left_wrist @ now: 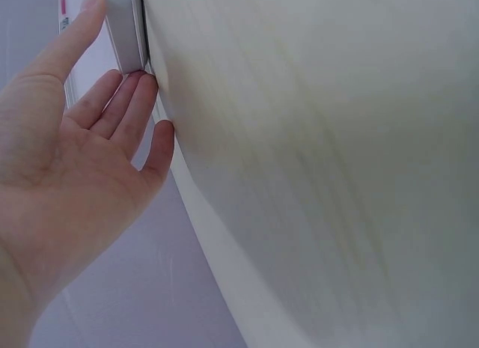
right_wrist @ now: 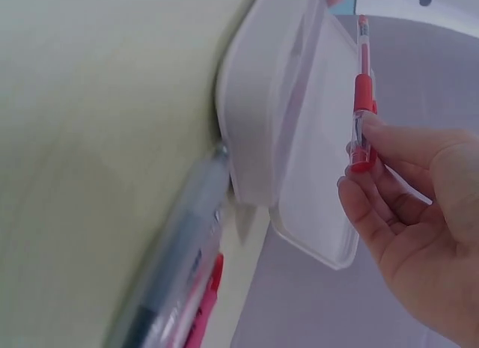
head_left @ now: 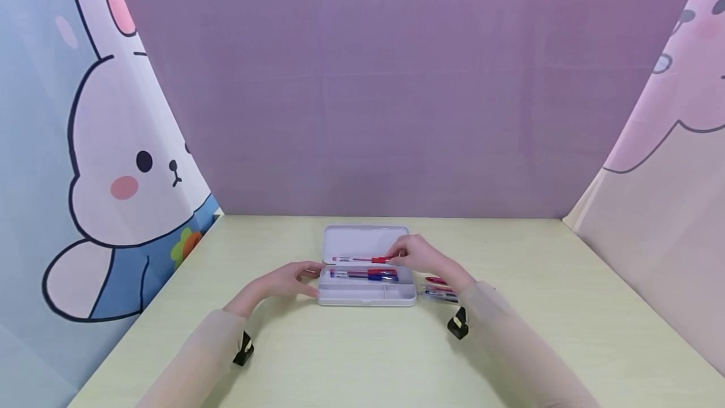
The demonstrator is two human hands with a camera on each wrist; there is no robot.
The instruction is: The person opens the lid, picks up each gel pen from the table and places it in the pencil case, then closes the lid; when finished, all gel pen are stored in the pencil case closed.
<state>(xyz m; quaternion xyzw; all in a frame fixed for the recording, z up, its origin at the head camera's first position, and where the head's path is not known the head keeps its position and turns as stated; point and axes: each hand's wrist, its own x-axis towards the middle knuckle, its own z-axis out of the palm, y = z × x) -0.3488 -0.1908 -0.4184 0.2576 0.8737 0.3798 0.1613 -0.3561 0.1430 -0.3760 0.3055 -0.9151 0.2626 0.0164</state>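
Red pen (head_left: 362,260) in right fingers (head_left: 401,255), seemingly pinched.

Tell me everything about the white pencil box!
The pencil box is a flat, white, plastic-looking case lying open on the pale table, its lid tipped back. A red and a blue pen lie in its tray. The left hand touches its left end. The right hand holds a red pen over it.

Looking like smooth, matt white plastic: the pencil case (head_left: 367,294). Showing clear glossy plastic with a red cap: the pen (right_wrist: 362,101). Appearing as pale matt wood grain: the table (head_left: 351,357).
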